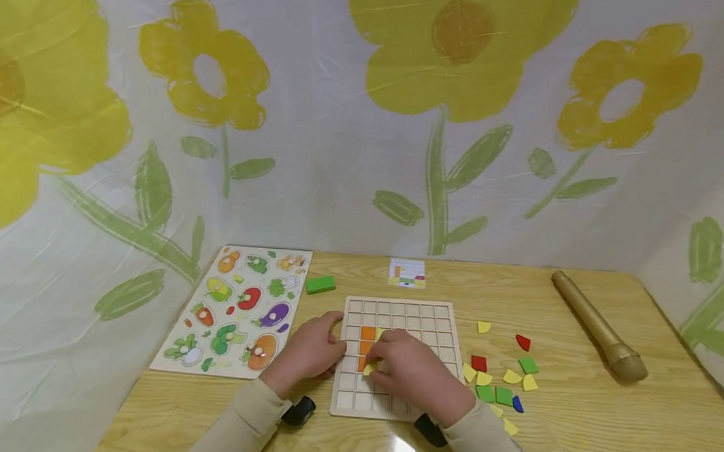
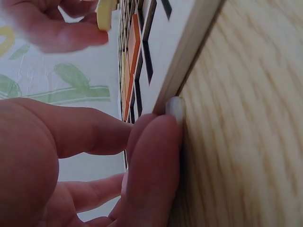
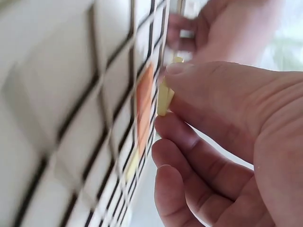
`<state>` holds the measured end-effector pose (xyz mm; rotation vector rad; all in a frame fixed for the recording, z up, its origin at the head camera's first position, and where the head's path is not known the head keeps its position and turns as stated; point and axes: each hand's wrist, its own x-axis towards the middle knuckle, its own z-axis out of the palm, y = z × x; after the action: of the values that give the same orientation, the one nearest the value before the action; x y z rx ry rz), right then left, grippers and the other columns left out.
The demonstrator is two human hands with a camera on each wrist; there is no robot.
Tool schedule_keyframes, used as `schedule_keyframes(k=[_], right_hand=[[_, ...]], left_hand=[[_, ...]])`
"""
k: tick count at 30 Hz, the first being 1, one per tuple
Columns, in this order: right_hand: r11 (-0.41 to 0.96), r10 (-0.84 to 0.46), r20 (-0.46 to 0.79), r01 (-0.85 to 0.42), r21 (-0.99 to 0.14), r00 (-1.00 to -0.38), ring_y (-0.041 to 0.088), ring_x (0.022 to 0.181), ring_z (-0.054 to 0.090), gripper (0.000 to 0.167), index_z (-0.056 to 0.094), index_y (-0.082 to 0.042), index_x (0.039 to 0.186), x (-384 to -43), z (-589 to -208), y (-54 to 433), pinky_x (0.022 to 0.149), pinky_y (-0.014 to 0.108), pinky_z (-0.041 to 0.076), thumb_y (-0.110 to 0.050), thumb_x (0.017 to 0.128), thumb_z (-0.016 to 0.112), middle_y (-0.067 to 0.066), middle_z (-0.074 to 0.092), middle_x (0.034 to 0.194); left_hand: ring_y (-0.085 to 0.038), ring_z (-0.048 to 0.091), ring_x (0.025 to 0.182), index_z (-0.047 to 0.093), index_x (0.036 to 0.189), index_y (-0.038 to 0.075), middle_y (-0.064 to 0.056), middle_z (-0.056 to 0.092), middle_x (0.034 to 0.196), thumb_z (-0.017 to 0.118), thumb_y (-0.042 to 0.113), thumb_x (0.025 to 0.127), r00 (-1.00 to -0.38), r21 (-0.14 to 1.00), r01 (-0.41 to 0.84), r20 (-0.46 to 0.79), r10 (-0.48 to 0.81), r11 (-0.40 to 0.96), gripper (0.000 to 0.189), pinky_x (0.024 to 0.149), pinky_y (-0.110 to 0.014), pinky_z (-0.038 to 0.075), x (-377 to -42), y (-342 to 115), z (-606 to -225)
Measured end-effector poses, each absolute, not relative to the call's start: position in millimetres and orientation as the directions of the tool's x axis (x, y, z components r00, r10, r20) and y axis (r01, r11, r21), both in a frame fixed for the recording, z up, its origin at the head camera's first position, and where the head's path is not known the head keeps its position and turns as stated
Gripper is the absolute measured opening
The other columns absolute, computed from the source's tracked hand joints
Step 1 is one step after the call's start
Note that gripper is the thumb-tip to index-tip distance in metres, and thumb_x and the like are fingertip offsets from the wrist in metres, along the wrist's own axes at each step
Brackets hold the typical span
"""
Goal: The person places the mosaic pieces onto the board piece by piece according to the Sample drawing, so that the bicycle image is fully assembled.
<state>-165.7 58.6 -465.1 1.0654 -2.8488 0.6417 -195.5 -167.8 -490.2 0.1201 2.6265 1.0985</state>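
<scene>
A pale wooden grid board [image 1: 445, 324] lies on the table, with an orange strip [image 1: 366, 347] of pieces in its cells and a yellow piece [image 1: 380, 332] beside the strip's top. At the board's left edge, my left hand [image 1: 310, 348] grips the rim between thumb and fingers; the left wrist view shows the fingertips against the frame [image 2: 173, 71]. My right hand [image 1: 414, 371] is over the middle of the board. Its thumb and index finger pinch a small yellow piece [image 3: 164, 97], held just above the grid near the orange strip. The right hand hides several cells.
Loose yellow, green, red and blue pieces [image 1: 503, 396] lie right of the board. A vegetable puzzle [image 1: 209, 327] is at the left, with a green block [image 1: 321, 284] nearby. A pattern card [image 1: 406, 273] lies behind the board, and a gold-brown stick [image 1: 596, 323] at far right.
</scene>
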Motion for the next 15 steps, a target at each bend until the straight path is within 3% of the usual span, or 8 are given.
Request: schedule_keyframes(k=[5,15], right_hand=[[0.656,-0.658,0.153,-0.661,-0.364,-0.738,0.006,0.087,0.058,0.012,0.083,-0.016,0.098,-161.9,-469.9,34.5,0.075,0.023,0.053,-0.017,0.087,0.088,-0.006,0.067,0.091],[0.642,-0.696,0.180,-0.714,-0.278,-0.696,0.006,0.085,0.059,0.010,0.085,-0.019,0.095,-158.7,-475.5,21.3,0.074,0.020,0.052,-0.015,0.087,0.086,-0.008,0.067,0.088]], left_hand=[[-0.013,0.061,0.047,0.047,0.160,0.005,0.001,0.065,0.063,0.066,0.015,0.099,-0.957,0.691,-0.007,-0.214,0.195,0.723,0.065,0.053,-0.029,0.043,-196.6,-168.3,-490.5],[-0.016,0.063,0.051,0.046,0.161,0.008,-0.002,0.065,0.071,0.067,0.016,0.099,-0.950,0.699,-0.054,-0.256,0.178,0.713,0.066,0.053,-0.030,0.045,-197.6,-168.7,-488.8]])
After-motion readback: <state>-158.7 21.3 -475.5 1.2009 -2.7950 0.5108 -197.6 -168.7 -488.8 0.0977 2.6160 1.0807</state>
